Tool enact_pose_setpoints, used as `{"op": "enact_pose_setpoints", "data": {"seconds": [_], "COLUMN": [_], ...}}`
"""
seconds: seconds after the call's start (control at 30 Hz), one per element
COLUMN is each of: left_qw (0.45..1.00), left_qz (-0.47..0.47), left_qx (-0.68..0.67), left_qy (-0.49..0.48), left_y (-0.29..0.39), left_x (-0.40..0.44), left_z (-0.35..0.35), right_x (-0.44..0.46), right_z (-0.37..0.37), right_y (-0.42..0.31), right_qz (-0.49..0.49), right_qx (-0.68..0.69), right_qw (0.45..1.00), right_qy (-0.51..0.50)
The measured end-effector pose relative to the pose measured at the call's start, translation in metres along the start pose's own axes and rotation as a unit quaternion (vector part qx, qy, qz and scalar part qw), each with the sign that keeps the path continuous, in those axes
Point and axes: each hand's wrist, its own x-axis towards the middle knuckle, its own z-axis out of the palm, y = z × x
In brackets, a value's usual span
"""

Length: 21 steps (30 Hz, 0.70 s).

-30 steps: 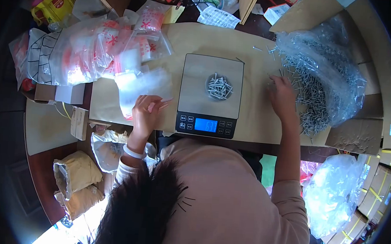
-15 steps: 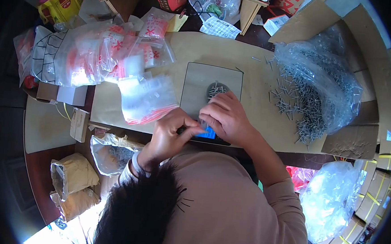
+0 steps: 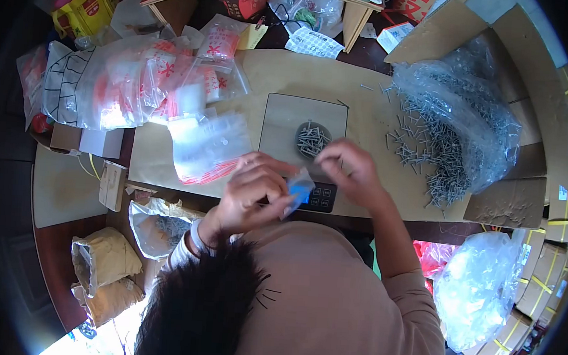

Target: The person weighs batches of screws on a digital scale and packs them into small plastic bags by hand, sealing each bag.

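Between the thumb and fingers of my left hand (image 3: 257, 190) is a small clear plastic bag (image 3: 304, 184), held over the front of a digital scale (image 3: 281, 122). What the bag contains is too small to make out. A round dish (image 3: 298, 150) of short grey screws (image 3: 314, 138) sits on the scale's plate. Just right of the dish, my right hand (image 3: 352, 172) is slightly blurred, its thumb and index finger apart and nothing visible between them. Part of the scale's blue display is behind the bag; its keys (image 3: 322, 196) show.
Loose screws (image 3: 447, 168) spill from a plastic-lined cardboard box (image 3: 506, 207) on the right. Flat zip bags (image 3: 211, 144) with red edges lie left of the scale, beside filled bags (image 3: 134, 80). A wooden shelf (image 3: 355, 29) stands at the back.
My right hand has come away from the small bag and moved right, beside the dish. My left hand keeps the bag, now more visible. The dish and the scale's keys are uncovered.
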Motion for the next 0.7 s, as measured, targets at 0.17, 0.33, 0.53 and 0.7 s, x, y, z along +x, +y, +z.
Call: {"op": "enact_pose_setpoints", "data": {"seconds": [0.17, 0.33, 0.53, 0.7], "left_qw": [0.990, 0.968, 0.979, 0.991], "left_qz": [-0.112, -0.245, -0.202, -0.096], "left_qx": [0.070, 0.046, 0.002, 0.079], "left_qy": [-0.045, -0.032, -0.010, 0.058], "left_y": [0.012, 0.010, -0.010, -0.018], "left_x": [0.006, 0.003, 0.012, 0.027], "left_z": [-0.008, -0.014, 0.004, 0.031], "right_x": [0.011, 0.018, 0.034, 0.055], "right_z": [-0.015, 0.011, -0.008, -0.018], "right_y": [0.026, 0.057, 0.020, -0.009], "right_qz": [0.022, -0.020, 0.020, -0.066], "right_qx": [-0.240, -0.299, 0.148, -0.002], "right_qw": [0.970, 0.954, 0.989, 0.995], "right_qy": [0.013, 0.018, -0.021, -0.080]}}
